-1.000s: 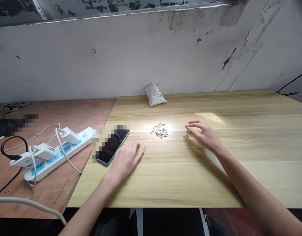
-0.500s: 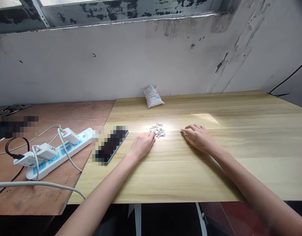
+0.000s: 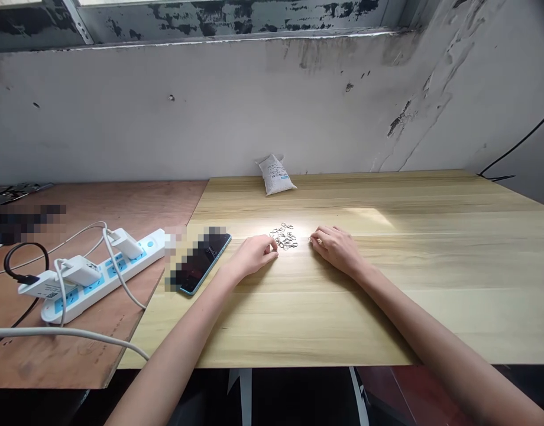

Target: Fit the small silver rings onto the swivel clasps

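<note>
A small pile of metal clasps with rings (image 3: 285, 236) lies on the light wooden tabletop. My left hand (image 3: 255, 255) rests at the pile's left edge, its thumb and forefinger slightly apart, with nothing visible between them. On the other side, my right hand (image 3: 336, 248) is a short way from the pile, fingers bent and tips pinched together. A bit of a small metal clasp (image 3: 310, 239) pokes out at those fingertips; the rest of it is hidden by the fingers.
A phone (image 3: 205, 263) lies left of my left hand. Further left, a white power strip (image 3: 106, 281) with chargers and cables sits on a reddish board (image 3: 99, 349). Against the wall leans a white plastic packet (image 3: 277, 176).
My right hand has slid left, closer to the pile, with the small metal clasp at its fingertips. My left hand has turned slightly and its thumb now shows apart from the forefinger.
</note>
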Demonstrator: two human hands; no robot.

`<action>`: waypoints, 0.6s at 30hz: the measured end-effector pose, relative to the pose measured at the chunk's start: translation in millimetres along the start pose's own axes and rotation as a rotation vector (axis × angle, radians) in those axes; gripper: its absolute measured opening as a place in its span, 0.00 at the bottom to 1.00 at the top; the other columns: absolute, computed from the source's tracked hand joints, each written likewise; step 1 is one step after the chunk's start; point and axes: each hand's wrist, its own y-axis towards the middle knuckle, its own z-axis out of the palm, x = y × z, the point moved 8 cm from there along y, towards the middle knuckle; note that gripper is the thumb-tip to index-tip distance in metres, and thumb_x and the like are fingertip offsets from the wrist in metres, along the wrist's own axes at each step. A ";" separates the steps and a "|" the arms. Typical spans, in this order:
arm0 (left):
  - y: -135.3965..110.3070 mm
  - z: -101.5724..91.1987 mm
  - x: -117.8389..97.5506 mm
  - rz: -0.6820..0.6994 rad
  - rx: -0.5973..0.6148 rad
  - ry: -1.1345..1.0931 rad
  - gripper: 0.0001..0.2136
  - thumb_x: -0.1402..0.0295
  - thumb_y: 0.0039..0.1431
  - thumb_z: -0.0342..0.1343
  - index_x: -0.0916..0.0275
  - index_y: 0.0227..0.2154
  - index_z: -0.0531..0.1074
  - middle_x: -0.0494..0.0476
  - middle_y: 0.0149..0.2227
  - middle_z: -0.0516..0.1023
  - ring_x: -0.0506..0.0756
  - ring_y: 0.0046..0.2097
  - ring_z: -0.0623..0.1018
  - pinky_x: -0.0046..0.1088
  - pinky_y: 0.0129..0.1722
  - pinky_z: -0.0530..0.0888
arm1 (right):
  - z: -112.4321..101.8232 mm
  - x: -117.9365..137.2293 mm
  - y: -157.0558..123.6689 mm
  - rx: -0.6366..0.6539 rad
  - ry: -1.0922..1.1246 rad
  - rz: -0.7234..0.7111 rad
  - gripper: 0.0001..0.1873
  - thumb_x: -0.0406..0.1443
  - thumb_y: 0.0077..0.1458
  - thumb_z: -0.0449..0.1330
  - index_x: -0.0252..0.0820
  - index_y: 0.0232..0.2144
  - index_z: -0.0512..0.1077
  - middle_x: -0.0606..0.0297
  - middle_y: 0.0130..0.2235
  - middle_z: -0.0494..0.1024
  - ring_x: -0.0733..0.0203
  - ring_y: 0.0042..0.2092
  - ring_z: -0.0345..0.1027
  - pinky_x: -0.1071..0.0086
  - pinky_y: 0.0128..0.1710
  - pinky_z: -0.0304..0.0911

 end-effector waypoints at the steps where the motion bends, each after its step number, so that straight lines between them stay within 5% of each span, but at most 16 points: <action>1: 2.2 0.2 1.7 -0.020 0.005 -0.010 0.05 0.67 0.57 0.54 0.59 0.31 0.75 0.51 0.28 0.75 0.53 0.31 0.72 0.27 0.31 0.65 | 1.1 1.5 2.2 -0.004 0.013 0.010 0.16 0.36 0.65 0.48 0.40 0.33 0.74 0.59 0.36 0.77 0.58 0.35 0.67 0.66 0.37 0.55; 8: 12.1 0.4 14.7 -0.106 0.025 -0.153 0.03 0.68 0.51 0.58 0.61 0.26 0.74 0.52 0.29 0.77 0.53 0.32 0.74 0.27 0.30 0.67 | 4.9 -1.1 2.6 0.059 0.078 0.051 0.17 0.38 0.64 0.49 0.43 0.33 0.77 0.59 0.36 0.77 0.59 0.34 0.68 0.66 0.31 0.55; 18: 3.7 -12.8 17.8 -0.184 -0.101 -0.481 0.05 0.67 0.50 0.59 0.63 0.27 0.72 0.53 0.27 0.77 0.51 0.29 0.75 0.26 0.29 0.71 | -8.0 5.4 -16.6 0.175 0.040 -0.055 0.16 0.36 0.63 0.50 0.44 0.34 0.78 0.59 0.37 0.76 0.61 0.30 0.65 0.66 0.28 0.52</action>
